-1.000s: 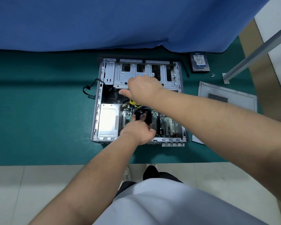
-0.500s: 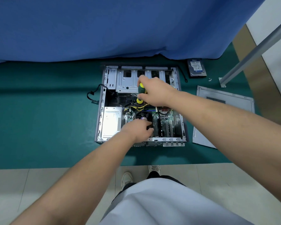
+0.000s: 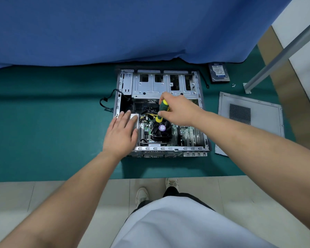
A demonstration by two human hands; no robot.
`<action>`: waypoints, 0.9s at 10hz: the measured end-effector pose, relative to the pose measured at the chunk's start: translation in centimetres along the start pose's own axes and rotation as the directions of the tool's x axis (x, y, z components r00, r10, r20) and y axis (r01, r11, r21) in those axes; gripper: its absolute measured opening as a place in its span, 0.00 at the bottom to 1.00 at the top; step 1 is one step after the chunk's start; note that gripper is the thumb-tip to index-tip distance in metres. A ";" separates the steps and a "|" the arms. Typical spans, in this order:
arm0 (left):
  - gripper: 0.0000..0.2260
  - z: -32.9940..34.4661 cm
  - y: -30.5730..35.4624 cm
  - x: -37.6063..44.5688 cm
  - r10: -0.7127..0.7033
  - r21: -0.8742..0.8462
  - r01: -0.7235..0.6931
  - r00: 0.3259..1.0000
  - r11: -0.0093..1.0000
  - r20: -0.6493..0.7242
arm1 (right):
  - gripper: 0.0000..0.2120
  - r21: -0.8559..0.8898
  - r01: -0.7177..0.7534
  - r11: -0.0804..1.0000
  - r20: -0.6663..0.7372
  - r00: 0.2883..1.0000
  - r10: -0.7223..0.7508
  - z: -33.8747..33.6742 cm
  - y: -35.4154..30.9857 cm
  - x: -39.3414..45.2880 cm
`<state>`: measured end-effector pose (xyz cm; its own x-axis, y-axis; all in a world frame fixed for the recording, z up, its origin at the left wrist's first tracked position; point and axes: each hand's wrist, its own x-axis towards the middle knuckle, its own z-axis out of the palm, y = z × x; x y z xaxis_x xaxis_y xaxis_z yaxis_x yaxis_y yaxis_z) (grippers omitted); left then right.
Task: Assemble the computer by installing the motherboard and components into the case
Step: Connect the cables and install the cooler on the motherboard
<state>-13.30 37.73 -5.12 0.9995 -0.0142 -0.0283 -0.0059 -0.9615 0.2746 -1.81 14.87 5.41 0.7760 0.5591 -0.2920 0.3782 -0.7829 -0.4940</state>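
green mat (image 3: 43,122) holds the open case (image 3: 125,81); left hand (image 3: 121,135) lies flat, fingers straight, on the power supply (image 3: 135,116); right hand (image 3: 179,109) grips a screwdriver (image 3: 162,110) above the motherboard (image 3: 147,127).

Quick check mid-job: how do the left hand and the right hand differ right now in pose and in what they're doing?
The left hand lies flat with straight fingers on the silver power supply; the right hand is curled round the green-and-yellow screwdriver. The left holds nothing; the right grips the tool, pointed down beside the CPU fan. The left sits at the case's left side, the right nearer its middle. Both are bare and over the open case.
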 end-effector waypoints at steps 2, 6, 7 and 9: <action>0.25 0.5 0.1 -0.2 0.001 0.030 0.002 0.996 1.000 -0.088 | 0.14 -0.021 -0.013 1.000 -0.010 1.000 0.013 1.0 0.4 0.4; 0.24 0.9 -0.1 0.0 0.001 0.026 0.002 0.993 1.000 -0.118 | 0.13 -0.025 -0.010 1.000 -0.025 1.000 0.009 1.5 0.5 0.8; 0.23 1.1 -0.2 0.0 0.005 0.029 -0.001 0.991 1.000 -0.135 | 0.13 -0.042 -0.001 0.999 -0.022 1.000 0.000 1.5 0.5 0.8; 0.23 1.3 -0.3 0.0 0.010 0.034 -0.006 0.989 0.999 -0.146 | 0.14 -0.062 0.001 0.998 -0.024 1.000 -0.002 1.4 0.6 0.7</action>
<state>-13.33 37.67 -6.42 0.9933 0.0160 0.1149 -0.0124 -0.9701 0.2422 -1.78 15.14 3.75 0.7868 0.5544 -0.2713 0.4097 -0.7979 -0.4422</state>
